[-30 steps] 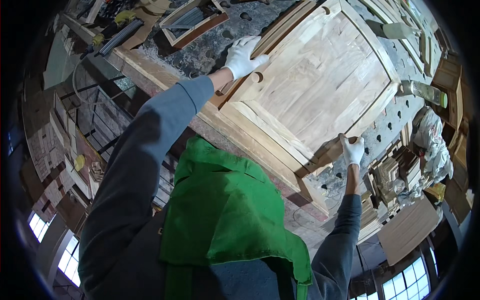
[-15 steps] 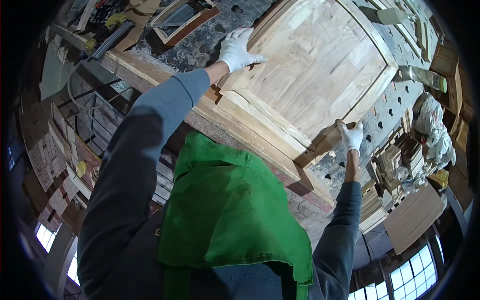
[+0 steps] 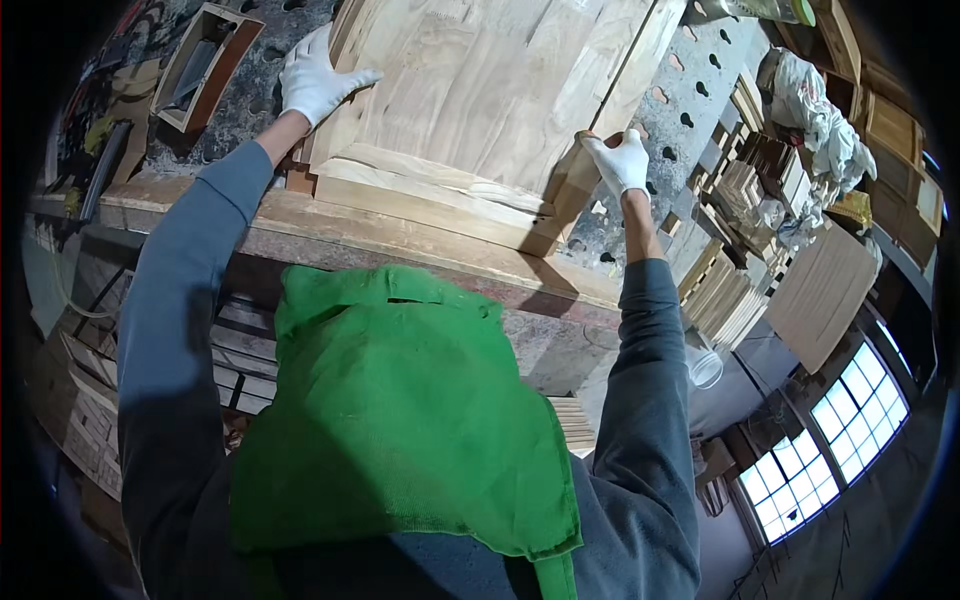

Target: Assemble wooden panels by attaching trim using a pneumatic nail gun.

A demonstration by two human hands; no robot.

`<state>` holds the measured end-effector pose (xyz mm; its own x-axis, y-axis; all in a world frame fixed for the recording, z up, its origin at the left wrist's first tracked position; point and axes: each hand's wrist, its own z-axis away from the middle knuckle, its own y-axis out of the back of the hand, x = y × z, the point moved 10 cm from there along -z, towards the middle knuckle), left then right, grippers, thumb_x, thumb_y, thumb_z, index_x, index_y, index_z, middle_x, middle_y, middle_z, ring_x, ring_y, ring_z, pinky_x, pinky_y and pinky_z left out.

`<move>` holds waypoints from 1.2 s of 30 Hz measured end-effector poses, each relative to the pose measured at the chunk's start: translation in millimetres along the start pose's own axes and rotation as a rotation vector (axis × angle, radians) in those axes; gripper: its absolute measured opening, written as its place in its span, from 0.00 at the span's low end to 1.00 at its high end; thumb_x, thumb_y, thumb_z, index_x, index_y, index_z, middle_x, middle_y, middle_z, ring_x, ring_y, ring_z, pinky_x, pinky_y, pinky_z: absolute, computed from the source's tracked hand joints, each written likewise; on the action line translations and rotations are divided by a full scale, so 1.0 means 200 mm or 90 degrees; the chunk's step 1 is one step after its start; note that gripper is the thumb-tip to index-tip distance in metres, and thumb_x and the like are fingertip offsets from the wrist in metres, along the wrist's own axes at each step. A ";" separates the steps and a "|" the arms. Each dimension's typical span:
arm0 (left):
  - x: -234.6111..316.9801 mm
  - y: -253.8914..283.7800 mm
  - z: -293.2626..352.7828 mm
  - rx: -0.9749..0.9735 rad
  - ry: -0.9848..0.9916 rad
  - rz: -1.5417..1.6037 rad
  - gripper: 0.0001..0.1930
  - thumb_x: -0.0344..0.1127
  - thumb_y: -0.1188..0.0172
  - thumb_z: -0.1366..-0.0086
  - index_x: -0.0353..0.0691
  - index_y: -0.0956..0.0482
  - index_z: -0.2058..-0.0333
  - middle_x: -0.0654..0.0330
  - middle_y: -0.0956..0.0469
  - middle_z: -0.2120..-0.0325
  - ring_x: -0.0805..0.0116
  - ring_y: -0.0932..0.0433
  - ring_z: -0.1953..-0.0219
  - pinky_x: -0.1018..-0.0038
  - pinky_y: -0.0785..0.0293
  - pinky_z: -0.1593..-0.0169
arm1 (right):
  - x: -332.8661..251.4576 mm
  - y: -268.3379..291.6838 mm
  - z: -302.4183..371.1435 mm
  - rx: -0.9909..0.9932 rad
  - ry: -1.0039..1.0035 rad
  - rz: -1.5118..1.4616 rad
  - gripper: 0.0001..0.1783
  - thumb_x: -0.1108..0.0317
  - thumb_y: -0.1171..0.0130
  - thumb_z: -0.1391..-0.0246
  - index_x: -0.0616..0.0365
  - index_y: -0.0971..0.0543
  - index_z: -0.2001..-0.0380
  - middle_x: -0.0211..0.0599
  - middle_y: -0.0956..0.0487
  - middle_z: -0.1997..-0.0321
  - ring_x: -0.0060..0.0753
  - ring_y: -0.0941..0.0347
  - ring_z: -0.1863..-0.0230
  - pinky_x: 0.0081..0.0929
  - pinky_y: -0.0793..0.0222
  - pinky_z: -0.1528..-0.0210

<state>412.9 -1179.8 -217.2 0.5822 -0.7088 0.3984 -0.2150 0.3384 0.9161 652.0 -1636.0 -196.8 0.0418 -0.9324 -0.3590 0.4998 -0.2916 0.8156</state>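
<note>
A pale framed wooden panel point(image 3: 470, 105) with deep sides lies on the workbench in front of me, its top end cut off by the picture's edge. My left hand point(image 3: 318, 82), in a white glove, grips its left side. The thumb rests over the frame and the fingers lie along the outer edge. At the near right corner, my right hand point(image 3: 622, 163), also gloved, holds the right side with thumb and fingers closed against the edge. Part of those fingers is hidden.
The workbench point(image 3: 400, 228) has a wooden front edge and a dark top with keyhole-shaped holes. A small open wooden box point(image 3: 205, 70) sits at the far left. Stacked wood pieces point(image 3: 735, 290), white crumpled plastic point(image 3: 815, 115) and a clear bottle point(image 3: 750, 8) are at the right.
The view has turned, so the panel and both hands appear further left and higher. Both hands stay on the panel's sides.
</note>
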 end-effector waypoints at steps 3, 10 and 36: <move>-0.03 -0.01 0.01 0.006 0.004 -0.004 0.55 0.70 0.26 0.56 0.46 0.31 0.34 0.51 0.29 0.38 0.48 0.28 0.39 0.59 0.31 0.35 | -0.01 -0.02 0.01 0.014 0.001 -0.005 0.32 0.44 0.25 0.57 0.65 0.26 0.71 0.39 0.25 0.77 0.38 0.28 0.77 0.32 0.26 0.69; 0.02 0.01 0.02 -0.028 0.012 -0.065 0.59 0.71 0.28 0.54 0.40 0.38 0.31 0.48 0.34 0.35 0.49 0.34 0.34 0.60 0.39 0.31 | 0.04 0.00 0.02 0.045 0.014 -0.059 0.28 0.49 0.24 0.56 0.62 0.27 0.73 0.38 0.25 0.77 0.37 0.30 0.78 0.32 0.27 0.70; -0.17 0.07 0.08 0.241 -0.003 0.361 0.15 0.34 0.39 0.36 0.35 0.15 0.53 0.51 0.17 0.51 0.51 0.20 0.49 0.63 0.25 0.42 | -0.01 -0.02 0.02 0.078 0.028 -0.003 0.30 0.47 0.25 0.55 0.62 0.29 0.75 0.40 0.28 0.79 0.42 0.32 0.79 0.36 0.28 0.69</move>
<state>377.4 -1160.6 -218.0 0.2957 -0.4886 0.8209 -0.7454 0.4194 0.5182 646.4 -1634.1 -198.7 0.0797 -0.9215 -0.3801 0.3914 -0.3218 0.8621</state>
